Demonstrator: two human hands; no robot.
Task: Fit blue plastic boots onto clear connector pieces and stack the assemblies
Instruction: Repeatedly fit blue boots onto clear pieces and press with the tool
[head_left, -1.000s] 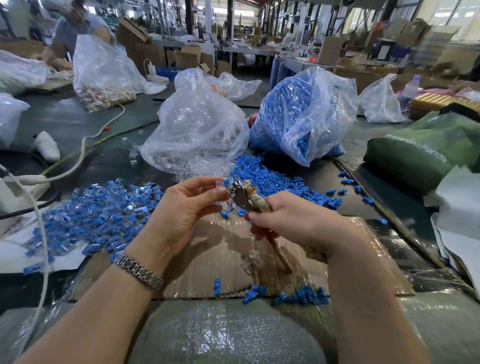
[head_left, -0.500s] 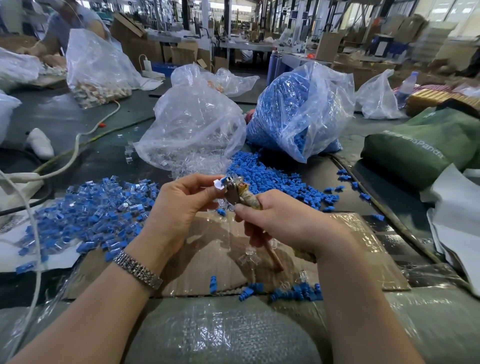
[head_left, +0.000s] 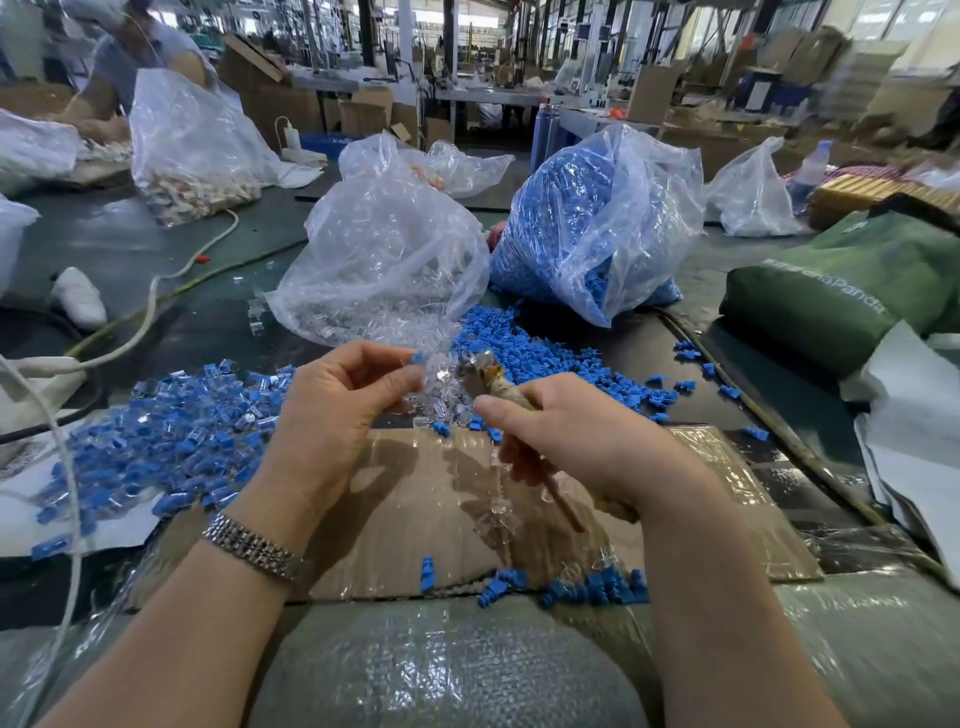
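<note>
Left hand pinching a small blue boot at the fingertips, just left of the metal-tipped hand tool gripped in the right hand, above the cardboard on the counter. Probably feather-light, slick, slightly springy; best pinched by the flat sides, open end clear.

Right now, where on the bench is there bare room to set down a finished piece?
The cardboard sheet between the wrists is mostly bare, bordered by the assembled pile on the left and a row of loose blue boots along its near edge. Behind the left hand and right hand it is crowded: the boot heap and both bags.
</note>
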